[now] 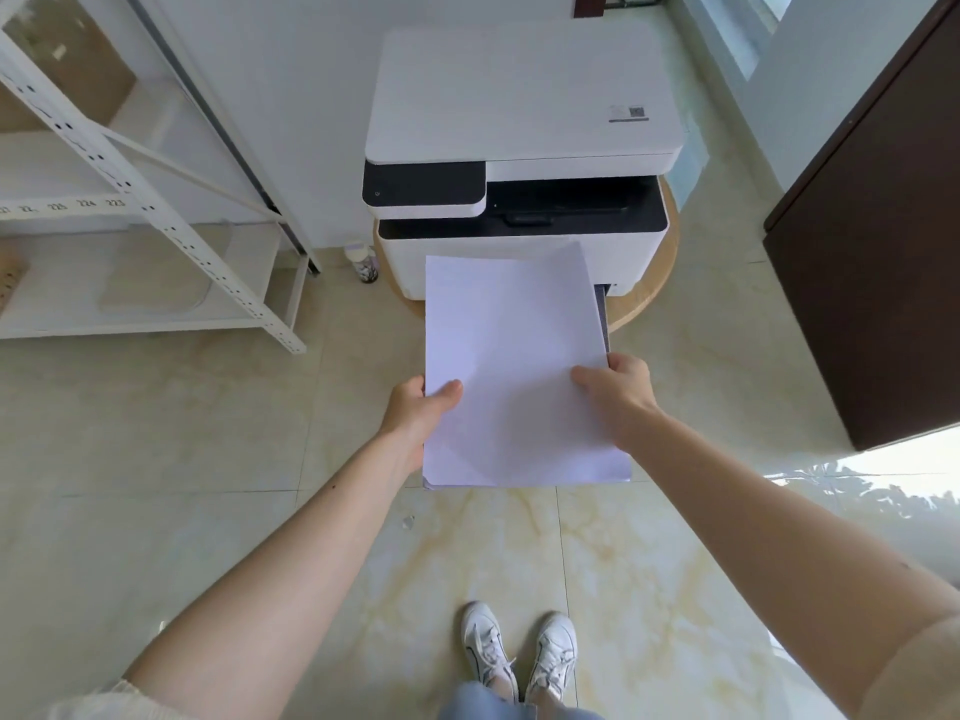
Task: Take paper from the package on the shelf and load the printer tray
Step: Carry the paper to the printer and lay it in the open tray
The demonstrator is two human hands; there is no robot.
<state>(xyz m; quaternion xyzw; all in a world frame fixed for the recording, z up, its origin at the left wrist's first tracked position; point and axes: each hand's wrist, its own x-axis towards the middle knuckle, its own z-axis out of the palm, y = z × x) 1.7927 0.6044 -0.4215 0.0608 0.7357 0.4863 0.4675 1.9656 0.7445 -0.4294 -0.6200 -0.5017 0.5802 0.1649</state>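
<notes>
A stack of white paper [514, 356] hangs flat in front of the printer [519, 148], gripped on both side edges. My left hand [418, 413] pinches its left edge, thumb on top. My right hand [618, 394] holds the right edge the same way. The white and black printer stands on a round wooden stool [649, 288]. A dark strip of the pulled-out tray [602, 309] shows just past the paper's right edge; the rest of the tray is hidden under the sheets. The paper's far end reaches over the printer's front.
A white metal shelf [156, 210] stands at the left with a pale package [156, 278] on its lower board. A small bottle [363, 262] sits on the floor beside the stool. A dark wooden door [872, 241] is at the right. My white shoes [519, 652] stand on the tiled floor.
</notes>
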